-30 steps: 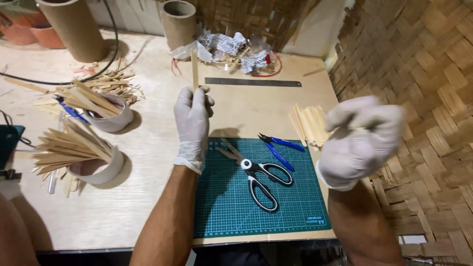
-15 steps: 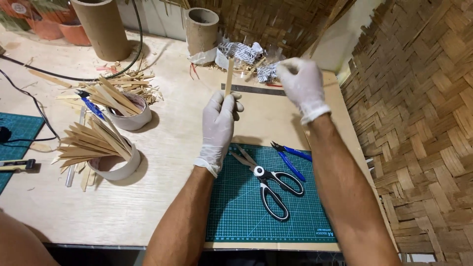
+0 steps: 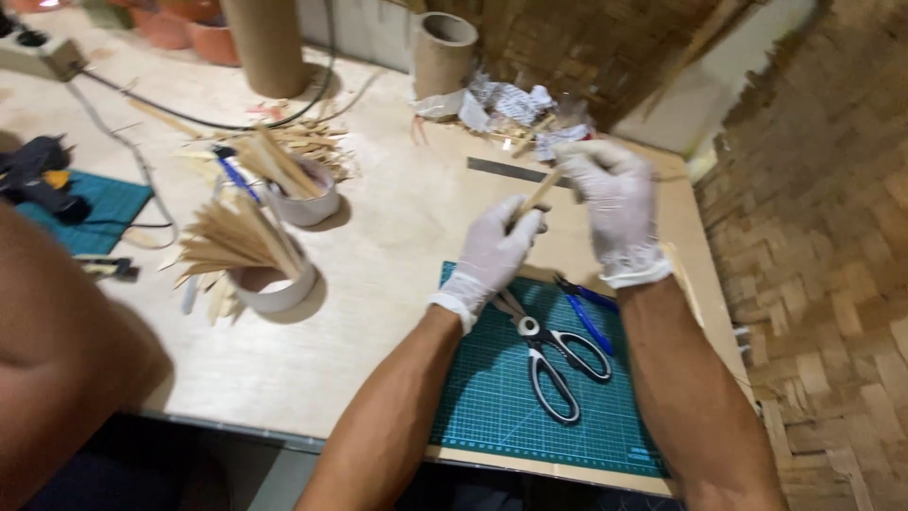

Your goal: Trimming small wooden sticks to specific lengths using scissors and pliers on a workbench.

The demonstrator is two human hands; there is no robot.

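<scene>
Both white-gloved hands are clamped on a thin pale bamboo strip [image 3: 535, 197]: left hand [image 3: 495, 254] at its lower end, right hand [image 3: 613, 208] at its top, above the green cutting mat [image 3: 492, 397] on the wooden counter [image 3: 378, 312], black-handled scissors [image 3: 553, 360] below

Warm indoor light from above, bright on my tabletop [image 3: 378, 284], w/ soft shadows beside the cups. Whole frame's smeared by motion blur; my gloves look pale, near washed out. Lower left corner dim, out of focus.
</scene>
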